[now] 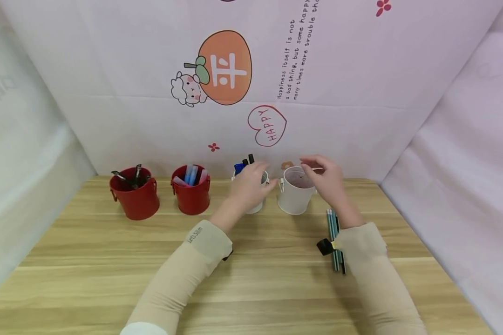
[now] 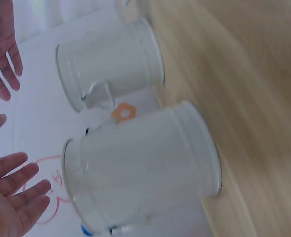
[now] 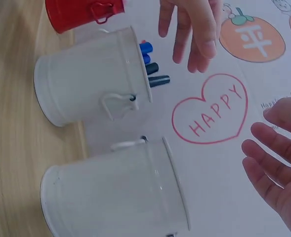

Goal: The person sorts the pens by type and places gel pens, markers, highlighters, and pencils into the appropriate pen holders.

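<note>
My left hand point(image 1: 250, 185) hovers over the left white bucket point(image 1: 255, 208), its fingers loosely spread and holding nothing. In that bucket stand several pens point(image 3: 152, 68) with blue and dark caps, partly hidden by the hand in the head view. My right hand point(image 1: 324, 179) is above the right rim of the other white bucket point(image 1: 295, 200), fingers relaxed with nothing in them. In the head view no pens show inside this right bucket. Both hands appear apart from the buckets in the wrist views, where the palms and fingers point(image 2: 24, 190) show bare.
Two red buckets stand at the left: one point(image 1: 136, 204) holds dark pens, the other point(image 1: 193, 200) pink and blue markers. Beneath my right wrist, several teal and black pencils point(image 1: 335, 260) lie on the wooden table point(image 1: 268, 288). A printed white cloth point(image 1: 130, 107) rises behind the buckets.
</note>
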Action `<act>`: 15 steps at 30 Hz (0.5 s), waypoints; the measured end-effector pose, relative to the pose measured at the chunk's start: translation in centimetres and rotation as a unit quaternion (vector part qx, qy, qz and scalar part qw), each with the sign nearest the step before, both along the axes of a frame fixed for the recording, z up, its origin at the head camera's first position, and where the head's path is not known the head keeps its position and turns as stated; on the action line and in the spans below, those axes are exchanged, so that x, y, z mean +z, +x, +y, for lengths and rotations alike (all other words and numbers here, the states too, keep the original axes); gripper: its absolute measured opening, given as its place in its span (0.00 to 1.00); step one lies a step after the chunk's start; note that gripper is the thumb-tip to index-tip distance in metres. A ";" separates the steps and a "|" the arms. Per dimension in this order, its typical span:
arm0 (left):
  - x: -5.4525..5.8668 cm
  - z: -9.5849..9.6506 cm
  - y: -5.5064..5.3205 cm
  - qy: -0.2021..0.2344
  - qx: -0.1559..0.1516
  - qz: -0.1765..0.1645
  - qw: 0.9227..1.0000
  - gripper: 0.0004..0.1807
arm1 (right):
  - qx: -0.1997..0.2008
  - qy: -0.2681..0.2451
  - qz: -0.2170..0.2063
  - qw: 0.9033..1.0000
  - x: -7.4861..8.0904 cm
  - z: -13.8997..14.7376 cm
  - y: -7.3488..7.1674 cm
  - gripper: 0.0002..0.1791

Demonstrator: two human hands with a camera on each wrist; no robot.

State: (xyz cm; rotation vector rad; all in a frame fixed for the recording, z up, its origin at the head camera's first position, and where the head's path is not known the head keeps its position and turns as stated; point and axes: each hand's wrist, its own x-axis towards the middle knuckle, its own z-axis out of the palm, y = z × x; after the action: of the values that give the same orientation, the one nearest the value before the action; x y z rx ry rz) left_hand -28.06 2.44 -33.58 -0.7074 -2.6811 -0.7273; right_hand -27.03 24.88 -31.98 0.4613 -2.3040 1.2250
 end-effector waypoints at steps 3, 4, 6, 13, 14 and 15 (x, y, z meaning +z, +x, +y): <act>-0.7 1.3 0.0 -0.011 -0.009 -0.010 1.000 0.36 | -0.007 -0.014 -0.002 1.000 -0.2 1.0 0.1 0.13; -0.9 1.7 0.0 -0.013 -0.013 -0.010 1.000 0.38 | -0.011 -0.017 -0.004 1.000 -0.2 1.4 0.1 0.13; -1.3 2.5 0.0 -0.019 -0.021 -0.007 1.000 0.40 | -0.020 -0.025 -0.013 0.999 -0.4 2.0 0.2 0.14; -2.3 5.2 -0.4 -0.047 -0.029 -0.007 0.998 0.46 | -0.057 -0.020 -0.044 0.997 -1.4 5.2 0.4 0.16; -2.5 5.5 -0.5 -0.052 -0.027 -0.010 0.998 0.47 | -0.061 -0.014 -0.053 0.997 -1.6 5.7 0.4 0.17; -2.7 5.9 -0.5 -0.059 -0.026 -0.013 0.998 0.48 | -0.064 -0.006 -0.062 0.996 -1.9 6.3 0.5 0.17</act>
State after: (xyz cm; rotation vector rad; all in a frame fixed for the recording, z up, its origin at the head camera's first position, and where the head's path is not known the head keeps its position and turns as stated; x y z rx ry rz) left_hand -28.60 8.32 -36.23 -0.8047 -2.7567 -0.5985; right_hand -26.50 31.16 -33.83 0.2348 -2.3868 1.2352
